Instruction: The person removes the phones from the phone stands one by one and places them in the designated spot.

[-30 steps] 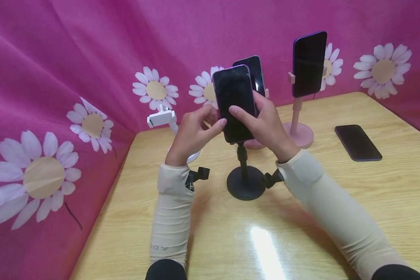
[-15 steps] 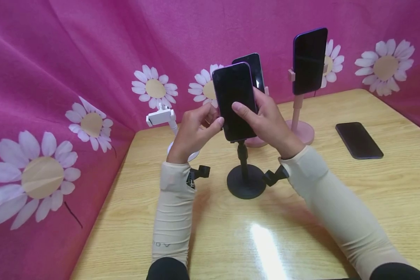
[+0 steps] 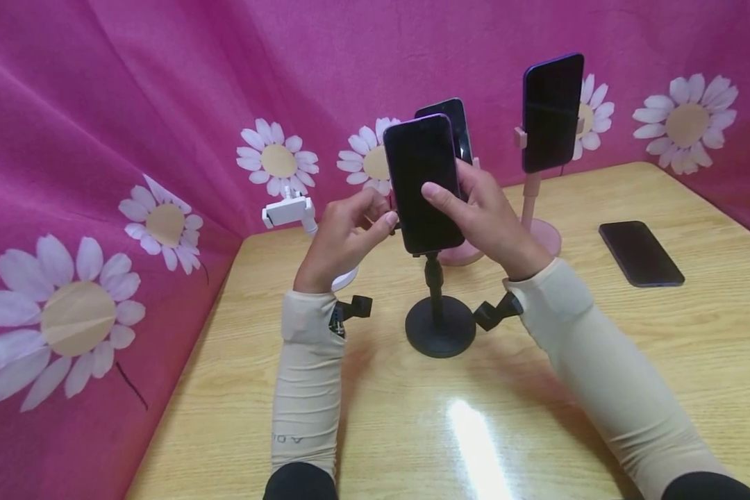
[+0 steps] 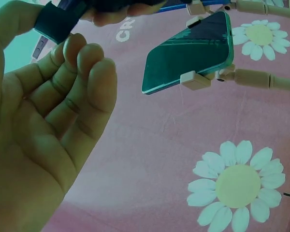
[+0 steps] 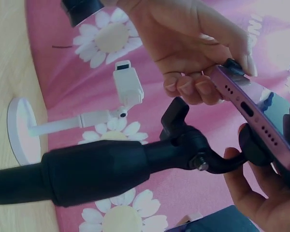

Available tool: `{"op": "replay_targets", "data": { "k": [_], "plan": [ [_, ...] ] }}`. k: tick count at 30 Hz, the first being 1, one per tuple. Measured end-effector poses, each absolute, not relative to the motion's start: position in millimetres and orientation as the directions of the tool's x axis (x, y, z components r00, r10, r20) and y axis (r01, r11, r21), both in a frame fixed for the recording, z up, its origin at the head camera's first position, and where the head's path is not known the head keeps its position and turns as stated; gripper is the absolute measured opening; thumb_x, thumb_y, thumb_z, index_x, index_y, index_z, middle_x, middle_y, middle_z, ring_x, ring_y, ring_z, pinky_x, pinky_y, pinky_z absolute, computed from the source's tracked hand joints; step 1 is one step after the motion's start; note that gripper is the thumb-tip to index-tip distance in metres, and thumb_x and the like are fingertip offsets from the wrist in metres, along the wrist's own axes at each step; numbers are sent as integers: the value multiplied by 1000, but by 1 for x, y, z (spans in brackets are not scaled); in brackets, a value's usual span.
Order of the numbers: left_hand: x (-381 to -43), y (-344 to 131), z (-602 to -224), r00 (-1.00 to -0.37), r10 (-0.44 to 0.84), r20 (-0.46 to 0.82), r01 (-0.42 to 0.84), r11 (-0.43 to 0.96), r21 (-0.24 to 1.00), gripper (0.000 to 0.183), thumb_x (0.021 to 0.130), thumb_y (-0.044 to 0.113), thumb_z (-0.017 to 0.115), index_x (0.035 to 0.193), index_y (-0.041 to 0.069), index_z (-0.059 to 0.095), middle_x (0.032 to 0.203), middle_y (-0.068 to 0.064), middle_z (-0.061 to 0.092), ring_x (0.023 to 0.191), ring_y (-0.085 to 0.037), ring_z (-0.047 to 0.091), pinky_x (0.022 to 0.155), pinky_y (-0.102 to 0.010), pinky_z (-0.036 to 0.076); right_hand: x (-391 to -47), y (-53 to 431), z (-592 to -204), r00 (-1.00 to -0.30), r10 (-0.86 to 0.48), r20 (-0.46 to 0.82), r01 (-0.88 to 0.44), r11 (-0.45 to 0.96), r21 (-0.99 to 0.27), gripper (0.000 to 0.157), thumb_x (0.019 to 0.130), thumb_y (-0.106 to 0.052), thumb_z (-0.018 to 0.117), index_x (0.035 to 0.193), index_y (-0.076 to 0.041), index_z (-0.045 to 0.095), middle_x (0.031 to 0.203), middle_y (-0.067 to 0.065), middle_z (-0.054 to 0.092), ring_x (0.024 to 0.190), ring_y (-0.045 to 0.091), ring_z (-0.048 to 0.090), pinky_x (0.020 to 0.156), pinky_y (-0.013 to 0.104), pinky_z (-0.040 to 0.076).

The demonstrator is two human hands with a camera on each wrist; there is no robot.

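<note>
A dark-screened smartphone with a purple-pink edge stands upright at the holder on top of a black phone stand. My right hand grips it from the right, thumb on the screen and fingers behind. At its left edge my left hand pinches the holder's black clamp jaw between thumb and fingertips; the left wrist view shows this black clamp end by the thumb. In the right wrist view, a small gap shows between clamp and phone edge. The stand's knob is below the phone, untouched.
Behind stands a pink stand holding another phone. Right of it, a taller pink stand holds a blue-edged phone. A white phone stand is at the left. One phone lies flat on the wooden table.
The phone and my right hand have shifted slightly right. A bit of the black clamp now shows between my left fingertips and the phone's left edge. My left hand has hardly moved.
</note>
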State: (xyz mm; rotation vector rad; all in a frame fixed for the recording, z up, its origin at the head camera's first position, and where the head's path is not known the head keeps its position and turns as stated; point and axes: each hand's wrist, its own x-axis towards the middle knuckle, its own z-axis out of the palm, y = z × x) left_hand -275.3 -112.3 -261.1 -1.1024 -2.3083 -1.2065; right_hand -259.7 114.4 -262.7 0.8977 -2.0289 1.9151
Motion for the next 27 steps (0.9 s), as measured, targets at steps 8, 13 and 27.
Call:
{"op": "replay_targets", "data": {
  "k": [8, 13, 27],
  "plan": [
    [-276, -111, -259, -635, 498, 590, 768, 324, 553, 15, 91, 21, 62, 94, 6, 62, 82, 0, 64, 74, -13, 61, 67, -32, 54, -261, 122, -261, -757, -364, 543, -520, -169, -838, 32, 99, -15, 54, 130, -4, 54, 117, 15, 62, 104, 30, 63, 88, 36, 53],
    [-275, -110, -259, -653, 491, 577, 753, 341, 562, 15, 90, 21, 63, 93, 7, 61, 82, 0, 63, 75, -13, 61, 68, -32, 53, -263, 124, -260, -716, -406, 568, -466, -328, -822, 26, 100, -9, 49, 124, 0, 58, 114, 17, 64, 103, 30, 64, 94, 35, 50],
    [-254, -98, -248, -683, 469, 560, 727, 511, 458, 15, 90, 22, 67, 94, 10, 59, 81, 3, 64, 71, -7, 59, 67, -25, 53, -263, 124, -260, -665, -437, 606, -421, -451, -787, 25, 100, -2, 45, 119, 2, 61, 112, 16, 65, 108, 31, 58, 102, 39, 41]
  ]
}}
